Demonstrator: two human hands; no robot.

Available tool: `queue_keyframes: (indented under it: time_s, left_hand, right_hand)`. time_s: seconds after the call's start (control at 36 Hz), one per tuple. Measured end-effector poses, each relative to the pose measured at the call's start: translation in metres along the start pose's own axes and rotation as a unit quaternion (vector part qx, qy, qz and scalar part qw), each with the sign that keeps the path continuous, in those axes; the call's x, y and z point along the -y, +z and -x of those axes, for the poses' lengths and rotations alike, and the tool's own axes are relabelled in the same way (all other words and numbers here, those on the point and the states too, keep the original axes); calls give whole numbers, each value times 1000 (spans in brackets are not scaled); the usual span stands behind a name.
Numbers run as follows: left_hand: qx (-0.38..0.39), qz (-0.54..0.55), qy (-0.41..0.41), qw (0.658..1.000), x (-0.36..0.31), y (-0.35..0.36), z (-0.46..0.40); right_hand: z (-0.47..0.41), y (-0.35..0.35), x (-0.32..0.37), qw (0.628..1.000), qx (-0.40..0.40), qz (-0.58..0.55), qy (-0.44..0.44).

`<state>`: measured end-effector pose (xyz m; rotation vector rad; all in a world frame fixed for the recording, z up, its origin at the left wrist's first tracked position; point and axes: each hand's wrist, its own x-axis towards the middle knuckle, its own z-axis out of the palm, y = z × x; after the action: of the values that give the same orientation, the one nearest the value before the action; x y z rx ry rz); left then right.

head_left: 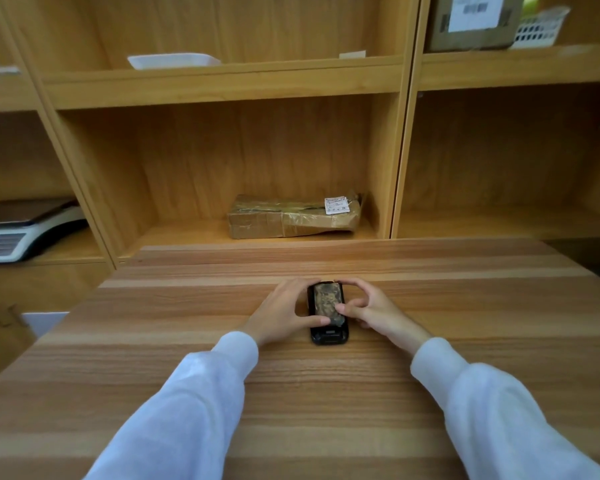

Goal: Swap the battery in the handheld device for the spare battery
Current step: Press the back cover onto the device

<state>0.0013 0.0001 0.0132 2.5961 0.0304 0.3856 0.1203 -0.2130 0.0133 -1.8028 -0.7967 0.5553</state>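
A black handheld device lies flat on the wooden table, back side up. A worn, brownish battery sits in its open back. My left hand grips the device from the left, thumb near the battery's lower edge and fingers curled over the far end. My right hand holds it from the right, thumb on the battery's lower right corner and forefinger arched over the top. No second battery shows in this view.
Wooden shelves stand behind the table. A taped brown parcel lies on the middle shelf. A weighing scale sits at the left. Higher up are a white tray, a cardboard box and a white basket.
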Motion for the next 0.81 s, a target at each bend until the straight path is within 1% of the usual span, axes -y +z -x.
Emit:
queue_keyframes:
  time_s: [0.19,0.5,0.69,0.81]
  left_hand:
    - [3,-4,0,1000,2,-3,5]
    - [-3,-4,19,1000,0,-5,12]
    - [-8,0,17,1000,0,-3,15]
    - [-2,6,11,1000,2,-1,13]
  right_hand:
    - [0,0,-4,999,1,-6,-33]
    - [1,-1,-8,997,2,27,-78]
    - [-1,-1,-9,995,-9,45,-88]
    - [0,-1,-6,994,-38,67,-83]
